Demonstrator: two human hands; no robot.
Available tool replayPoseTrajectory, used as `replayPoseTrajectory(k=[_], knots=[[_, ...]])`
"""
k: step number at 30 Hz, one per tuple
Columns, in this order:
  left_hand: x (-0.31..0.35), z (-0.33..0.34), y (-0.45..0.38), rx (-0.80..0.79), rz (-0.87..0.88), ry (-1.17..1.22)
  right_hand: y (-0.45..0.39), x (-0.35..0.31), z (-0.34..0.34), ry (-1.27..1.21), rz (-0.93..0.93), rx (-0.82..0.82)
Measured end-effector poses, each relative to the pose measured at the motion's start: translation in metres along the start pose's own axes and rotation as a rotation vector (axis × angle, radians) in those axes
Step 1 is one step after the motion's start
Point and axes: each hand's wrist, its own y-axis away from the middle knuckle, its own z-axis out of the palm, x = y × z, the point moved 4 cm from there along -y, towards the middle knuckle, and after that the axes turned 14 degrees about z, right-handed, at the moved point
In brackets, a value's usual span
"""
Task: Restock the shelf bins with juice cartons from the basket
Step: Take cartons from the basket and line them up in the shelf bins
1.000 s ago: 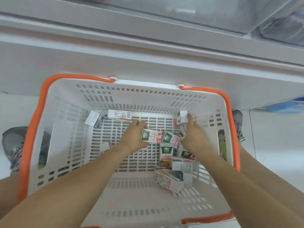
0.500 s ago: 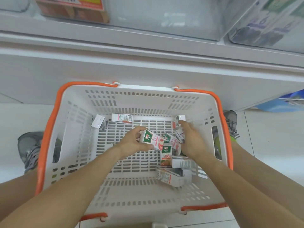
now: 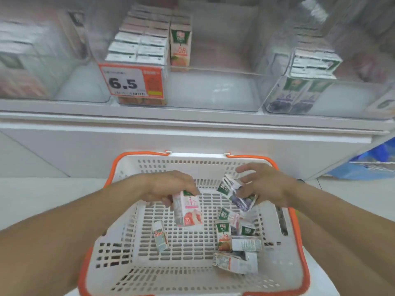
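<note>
Both hands have been lifted out of the basket (image 3: 149, 163) since half a second ago, each with a carton. The left hand (image 3: 168, 186) is now held above the basket floor with a pink carton (image 3: 187, 208) pinched at its top by curled fingers (image 3: 167, 201), the carton hanging roughly upright. The right hand (image 3: 267, 184) is raised at about 2 o'clock from the left, with a purple carton (image 3: 237, 195) held tilted; the thumb and lower fingers are closed on it while the upper fingers are spread loose (exact contact is blurred).

The view has also been tipped upward: the shelf bins, barely seen earlier, are now in full view at 12 o'clock. The middle bin (image 3: 213, 90) carries a price tag (image 3: 131, 82), with stacked cartons at its left and one upright orange carton (image 3: 180, 48); the rest of it looks unfilled. The right bin (image 3: 277, 99) holds purple cartons (image 3: 299, 97).

Judged from this, the pick step is done and the carry to the bins is under way. The purple carton is likely meant for the right bin; a match for the pink one cannot be told (the left bin is too blurred).

Left in the basket: a loose pile of cartons (image 3: 235, 242) at 4 o'clock and a single carton (image 3: 160, 236) at 7 o'clock, so more trips are needed.
</note>
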Motion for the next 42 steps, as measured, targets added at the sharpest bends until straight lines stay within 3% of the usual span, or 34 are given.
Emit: replayPoseTrajectory(k=[5,11,19,23,27,29,34,42], knots=[[0.104,-0.029,0.056,0.185,0.108,-0.379,0.079,-0.07,-0.007,-0.035,-0.471,0.221],[0.16,-0.046,0.092,0.39,0.219,-0.39,0.123,-0.104,0.016,0.009,-0.839,0.408],[0.143,-0.047,0.083,0.399,0.283,-0.202,0.109,-0.102,0.022,-0.012,-0.826,0.378],[0.151,-0.052,0.092,0.315,0.398,-0.265,0.112,-0.111,0.009,-0.186,-0.836,0.095],[0.167,-0.039,0.096,0.175,0.449,-0.294,0.11,-0.113,-0.003,-0.035,-0.68,-0.299],[0.174,-0.033,0.095,0.161,0.466,-0.308,0.113,-0.112,-0.008,0.003,-0.697,-0.441],[0.186,-0.025,0.091,0.187,0.517,-0.256,0.116,-0.108,-0.024,-0.009,-0.79,-0.289],[0.199,-0.006,0.076,0.27,0.533,-0.154,0.122,-0.082,-0.061,-0.252,-0.838,-0.055]])
